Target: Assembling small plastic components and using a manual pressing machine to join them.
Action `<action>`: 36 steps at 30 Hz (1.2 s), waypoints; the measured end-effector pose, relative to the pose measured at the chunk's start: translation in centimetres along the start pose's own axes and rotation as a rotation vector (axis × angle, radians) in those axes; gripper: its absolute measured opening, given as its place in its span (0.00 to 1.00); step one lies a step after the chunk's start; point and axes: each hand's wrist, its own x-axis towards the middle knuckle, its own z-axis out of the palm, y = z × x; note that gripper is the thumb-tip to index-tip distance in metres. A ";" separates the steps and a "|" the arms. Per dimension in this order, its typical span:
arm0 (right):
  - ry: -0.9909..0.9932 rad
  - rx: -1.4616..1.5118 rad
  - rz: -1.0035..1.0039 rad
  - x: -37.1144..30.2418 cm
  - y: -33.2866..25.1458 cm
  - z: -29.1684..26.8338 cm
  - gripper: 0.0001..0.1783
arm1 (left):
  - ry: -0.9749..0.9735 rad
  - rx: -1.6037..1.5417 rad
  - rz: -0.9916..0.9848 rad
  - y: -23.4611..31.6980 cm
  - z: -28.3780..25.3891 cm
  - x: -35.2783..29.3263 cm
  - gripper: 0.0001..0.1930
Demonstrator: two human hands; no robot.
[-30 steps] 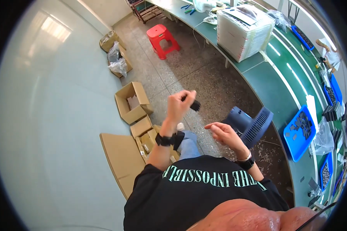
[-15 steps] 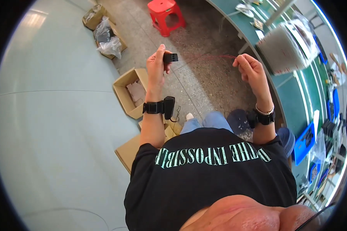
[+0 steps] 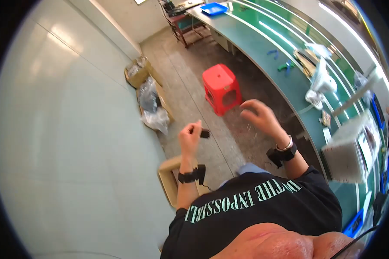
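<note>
My left hand (image 3: 189, 140) is closed around a small black block (image 3: 205, 134), whose end sticks out past my fingers. In the earlier frame this block shows a row of dark openings. My right hand (image 3: 263, 118) is raised apart from it, fingers loosely spread, with nothing visible in the grip. Thin light strands show faintly below the right fingers, too blurred to make out. A black strap device (image 3: 192, 175) is around my left wrist, and another (image 3: 282, 155) around the right.
A red plastic stool (image 3: 220, 77) stands ahead on the floor. Cardboard boxes (image 3: 163, 101) with plastic bags line the left wall, an open carton (image 3: 168, 183) nearer. Along the right curves a green workbench (image 3: 263, 58) with a white fan (image 3: 322, 84), a pale stack (image 3: 348, 151) and blue trays (image 3: 214, 8).
The view has swung toward the far end of the room. My right hand has let go of the thin red wires and opened; my left still holds the block.
</note>
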 end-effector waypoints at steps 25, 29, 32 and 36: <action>-0.193 0.056 0.131 62.6 17.9 37.0 0.17 | -0.374 0.048 -0.115 -14.7 -7.2 68.6 0.21; -0.140 0.037 0.164 73.7 22.5 41.5 0.15 | -0.335 0.066 -0.116 -18.1 -4.5 80.2 0.21; -0.220 0.046 0.122 83.2 23.7 44.4 0.15 | -0.173 0.004 -0.086 -19.0 -5.6 89.2 0.20; -0.319 0.071 0.038 95.7 24.1 48.6 0.18 | -0.097 -0.036 -0.117 -19.7 -9.0 99.9 0.19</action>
